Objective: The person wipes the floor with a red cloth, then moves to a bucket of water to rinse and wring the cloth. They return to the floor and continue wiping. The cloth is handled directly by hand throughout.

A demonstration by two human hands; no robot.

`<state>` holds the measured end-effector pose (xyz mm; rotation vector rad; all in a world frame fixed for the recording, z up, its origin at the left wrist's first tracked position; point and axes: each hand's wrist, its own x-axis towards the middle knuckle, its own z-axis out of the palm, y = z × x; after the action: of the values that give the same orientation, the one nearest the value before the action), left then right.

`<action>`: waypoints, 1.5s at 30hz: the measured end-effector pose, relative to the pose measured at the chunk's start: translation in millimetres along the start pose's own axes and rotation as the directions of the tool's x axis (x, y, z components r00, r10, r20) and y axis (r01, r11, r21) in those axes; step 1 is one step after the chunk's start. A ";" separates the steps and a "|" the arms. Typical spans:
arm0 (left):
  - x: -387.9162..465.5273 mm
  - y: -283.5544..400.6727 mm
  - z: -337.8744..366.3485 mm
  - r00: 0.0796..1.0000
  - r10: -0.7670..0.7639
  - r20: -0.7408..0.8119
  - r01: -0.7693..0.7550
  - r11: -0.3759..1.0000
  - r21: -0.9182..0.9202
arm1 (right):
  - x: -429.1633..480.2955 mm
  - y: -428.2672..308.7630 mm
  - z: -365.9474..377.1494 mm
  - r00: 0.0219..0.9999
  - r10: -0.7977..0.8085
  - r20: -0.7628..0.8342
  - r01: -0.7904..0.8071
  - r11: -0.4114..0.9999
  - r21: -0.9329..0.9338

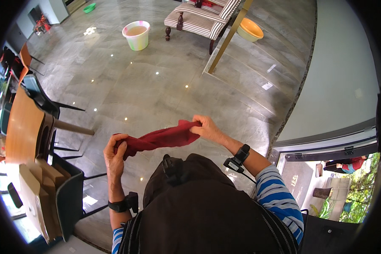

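Note:
A dark red cloth [162,138] is stretched between my two hands, above the grey tiled floor [152,95]. My left hand [116,152] grips its bunched left end between thumb and fingers. The right end, slightly higher in the picture, is pinched in my right hand [206,128]. The middle of the cloth is twisted and folded. Both my wrists carry black strapped devices. The palms are partly hidden.
A white bucket [137,41] holds murky liquid. Beyond it stands a striped armchair [193,20]; an orange basin [250,30] rests on the steps [238,82]. At left are a wooden table [25,127] and a chair [70,203] bearing cardboard. Another person [352,165] is outside the doorway.

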<state>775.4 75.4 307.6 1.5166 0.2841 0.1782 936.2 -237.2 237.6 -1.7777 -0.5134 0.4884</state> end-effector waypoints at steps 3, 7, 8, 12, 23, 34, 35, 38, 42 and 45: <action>40.2 -4.1 -23.1 0.997 0.076 -0.018 -0.076 0.997 0.015 | 50.1 -31.7 -2.5 0.993 -0.034 -0.117 0.022 0.995 -0.101; 84.7 -20.1 -34.2 0.998 0.063 -0.025 -0.063 0.998 0.024 | 109.6 -50.3 -1.4 0.990 -0.056 -0.126 0.058 0.998 0.016; 96.6 -24.1 -37.0 0.999 -0.025 -0.027 0.026 0.997 0.066 | 125.1 -51.4 -0.3 0.989 -0.102 -0.111 0.101 0.995 -0.018; 150.6 -41.7 -46.7 1.000 0.019 -0.016 -0.014 0.960 0.280 | 198.9 -42.9 4.3 0.963 -0.268 -0.013 0.268 0.963 -0.037; 305.2 -4.9 -112.5 0.929 -0.109 -0.355 0.098 0.994 -0.050 | 429.8 -0.8 21.8 0.910 -0.192 0.366 0.209 0.978 -0.006; 441.0 43.7 -199.5 0.824 0.075 -0.562 -0.211 0.961 -0.181 | 626.5 33.8 59.3 0.791 -0.480 0.380 0.592 0.756 -0.279; 460.5 47.5 -210.9 0.862 0.128 -0.491 -0.237 0.957 -0.167 | 644.9 38.3 59.3 0.825 -0.441 0.353 0.552 0.763 -0.337; 521.8 59.4 -234.1 0.891 0.155 -0.427 -0.265 0.941 -0.210 | 697.5 39.4 47.3 0.928 -0.243 0.281 0.361 0.771 -0.524; 596.8 91.2 -252.7 0.936 0.259 -0.236 -0.325 0.895 -0.305 | 742.0 26.3 42.0 0.949 -0.240 0.206 0.314 0.792 -0.524; 648.0 110.4 -260.7 0.944 0.295 -0.150 -0.328 0.895 -0.303 | 769.3 23.5 41.3 0.971 -0.195 0.136 0.238 0.806 -0.541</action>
<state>1324.0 518.2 362.6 1.2177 0.0812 0.5339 1543.3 230.5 155.3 -2.2226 -0.9787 0.2521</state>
